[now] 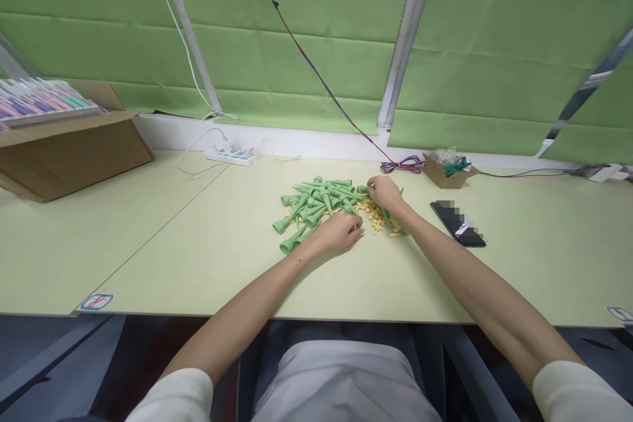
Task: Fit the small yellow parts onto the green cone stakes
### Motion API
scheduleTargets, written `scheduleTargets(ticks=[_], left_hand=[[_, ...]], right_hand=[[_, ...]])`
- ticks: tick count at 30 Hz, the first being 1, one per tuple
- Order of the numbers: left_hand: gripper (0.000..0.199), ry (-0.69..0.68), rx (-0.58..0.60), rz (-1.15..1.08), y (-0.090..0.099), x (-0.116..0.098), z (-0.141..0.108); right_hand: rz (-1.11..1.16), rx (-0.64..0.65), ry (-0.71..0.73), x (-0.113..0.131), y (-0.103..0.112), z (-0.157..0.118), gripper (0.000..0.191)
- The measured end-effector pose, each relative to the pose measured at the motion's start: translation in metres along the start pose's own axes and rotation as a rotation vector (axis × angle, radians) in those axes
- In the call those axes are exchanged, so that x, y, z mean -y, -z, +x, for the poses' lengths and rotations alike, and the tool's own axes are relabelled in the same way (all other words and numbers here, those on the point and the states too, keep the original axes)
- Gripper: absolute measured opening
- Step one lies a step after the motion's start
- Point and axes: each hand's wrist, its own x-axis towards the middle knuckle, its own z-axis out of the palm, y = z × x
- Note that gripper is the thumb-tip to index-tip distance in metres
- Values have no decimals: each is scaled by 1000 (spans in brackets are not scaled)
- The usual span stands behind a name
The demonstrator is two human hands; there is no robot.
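A loose pile of green plastic spikes [316, 201], each with a wide cup-like end and a tapering point, lies on the table. Small flat yellow pieces [376, 214] are scattered at its right side and partly under it. My left hand [340, 231] rests at the near edge of the pile with fingers curled; whatever they hold, if anything, is hidden. At the pile's far right, my right hand [384, 192] has its fingertips pinched together at the end of a green spike [362, 189]. More green shows beneath the right wrist.
A black phone [457, 224] lies right of my right forearm. Behind it stand a small cardboard box [448, 175] with plastic bags and a coiled red-blue cable [403, 165]. A power strip [231, 155] and a large cardboard box [74, 155] of pens are at left.
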Motion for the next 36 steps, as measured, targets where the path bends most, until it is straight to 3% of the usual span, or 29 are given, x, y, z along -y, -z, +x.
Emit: scheduleTargets(ticks=[8,13,23,28,36], left_hand=[[24,9,27,34,3,-4,-1],[26,26,2,87,3,-6,-1],[29,223,-175,133,10,-6,1],[27,266,-231,99,8,-3,0],[27,271,-216,85,5,2,0]], right_hand=[[-171,74,-33,7,10,-12,24],[-136,-24,35,15,15,-31,25],[230,-72,179,15,-14,-61,18],[220,-46,188,15,-24,-63,21],[192,15,192,17,-32,-62,14]])
